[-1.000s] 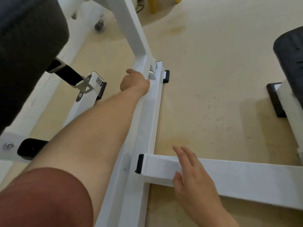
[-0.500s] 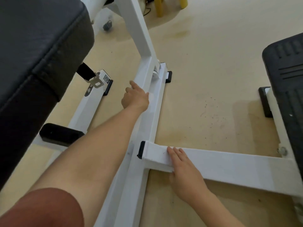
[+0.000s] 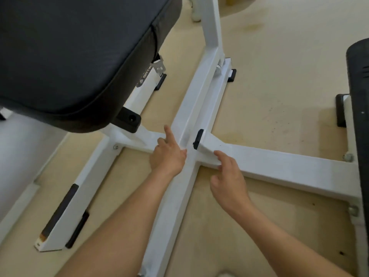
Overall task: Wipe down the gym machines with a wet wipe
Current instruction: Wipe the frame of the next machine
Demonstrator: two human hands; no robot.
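Base of a white gym machine (image 3: pixel 201 108) seen from above, standing on a beige floor (image 3: pixel 269 86). The central beam (image 3: pixel 169 216) runs away between the two forearms. A left crossbar (image 3: pixel 139 139) and a right crossbar (image 3: pixel 279 164) meet it just ahead of the hands.

The left hand (image 3: pixel 168 154) rests where the left crossbar joins the beam. Its index finger (image 3: pixel 168 132) is straight and points forward, and the other fingers are curled under. Whether the wet wipe lies beneath this hand cannot be told against the white paint.

The right hand (image 3: pixel 229 176) grips the near edge of the right crossbar. Its bent fingertips are on the top face and the thumb is at the side. A black end cap (image 3: pixel 197 138) sits just ahead of it, between the two hands.

A black padded seat (image 3: pixel 69 56) overhangs the frame above and left of the left hand. A second black pad (image 3: pixel 359 96) stands far to the right of the right hand. A white upright post (image 3: pixel 212 23) rises from the beam well ahead of both hands.
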